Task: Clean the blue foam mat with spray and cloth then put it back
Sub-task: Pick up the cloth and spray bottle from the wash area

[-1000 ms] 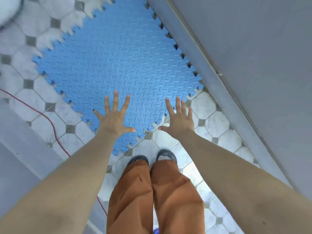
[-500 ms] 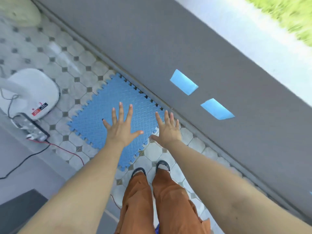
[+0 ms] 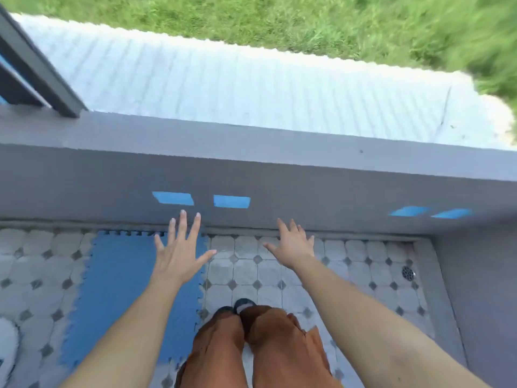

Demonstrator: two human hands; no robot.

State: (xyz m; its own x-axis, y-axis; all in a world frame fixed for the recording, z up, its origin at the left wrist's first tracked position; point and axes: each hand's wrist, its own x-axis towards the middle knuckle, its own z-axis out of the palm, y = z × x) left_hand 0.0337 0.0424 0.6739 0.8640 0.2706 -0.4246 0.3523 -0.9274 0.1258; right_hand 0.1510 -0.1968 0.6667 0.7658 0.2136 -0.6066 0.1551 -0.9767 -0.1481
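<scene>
The blue foam mat (image 3: 117, 289) lies flat on the tiled floor at the lower left, its far edge against the grey wall. My left hand (image 3: 179, 256) hovers over the mat's far right corner, fingers spread, holding nothing. My right hand (image 3: 293, 247) is stretched out over bare tiles to the right of the mat, fingers apart and empty. My left forearm hides part of the mat. No spray bottle or cloth is in view.
A low grey parapet wall (image 3: 251, 175) with blue rectangular openings (image 3: 173, 198) runs across ahead; a corrugated roof and grass lie beyond. My orange-trousered legs (image 3: 251, 348) stand on the tiles. A floor drain (image 3: 408, 273) sits at the right. A white object (image 3: 7, 348) touches the left edge.
The view has swung up and to the right, so the mat now lies at the lower left. Both hands stay spread and empty; the right one is now over bare tiles.
</scene>
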